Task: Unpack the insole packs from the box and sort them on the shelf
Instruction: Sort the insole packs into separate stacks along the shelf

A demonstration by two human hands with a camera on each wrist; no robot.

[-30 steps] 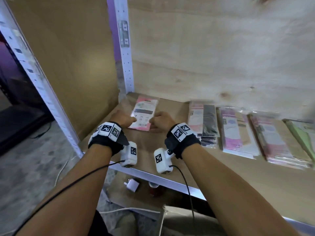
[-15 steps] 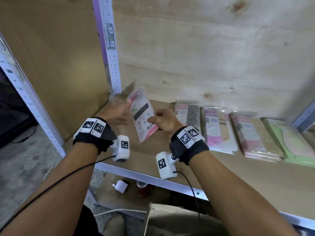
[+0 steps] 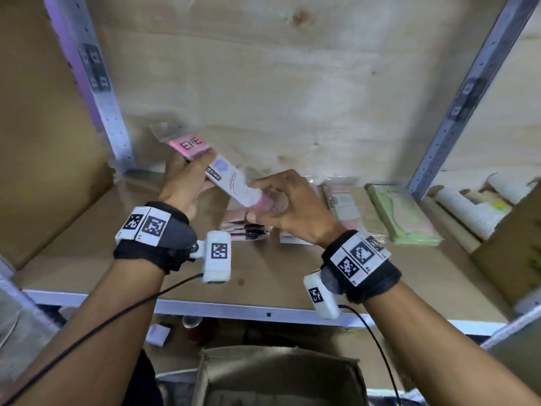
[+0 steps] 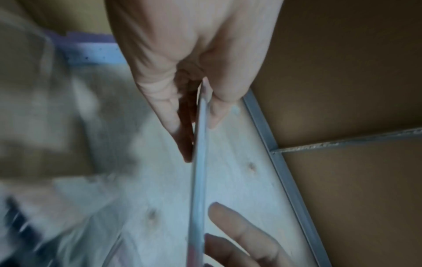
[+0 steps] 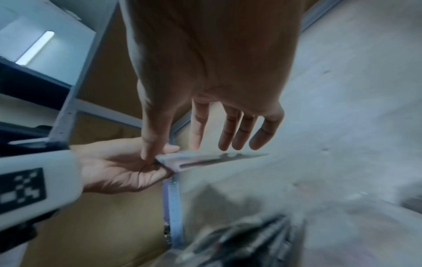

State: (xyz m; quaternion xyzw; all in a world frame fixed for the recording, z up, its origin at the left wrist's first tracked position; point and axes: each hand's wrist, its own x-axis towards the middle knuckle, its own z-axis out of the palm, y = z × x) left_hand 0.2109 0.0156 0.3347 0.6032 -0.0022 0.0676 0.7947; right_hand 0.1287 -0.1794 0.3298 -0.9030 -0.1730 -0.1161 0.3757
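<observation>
Both hands hold one pink-and-white insole pack point(image 3: 225, 174) in the air above the shelf point(image 3: 87, 238), tilted. The left hand point(image 3: 184, 183) pinches its upper end between thumb and fingers; the right hand point(image 3: 289, 203) pinches its lower end. More packs point(image 3: 348, 206) lie in a row on the shelf, and the box point(image 3: 278, 373) sits open below.

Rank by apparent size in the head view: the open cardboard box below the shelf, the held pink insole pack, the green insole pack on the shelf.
1. Open brown cardboard box, though it sits nearest the camera.
2 and 3. Pink-and-white insole pack, held in both hands, and flat green insole pack: these look alike, so no ranking.
</observation>
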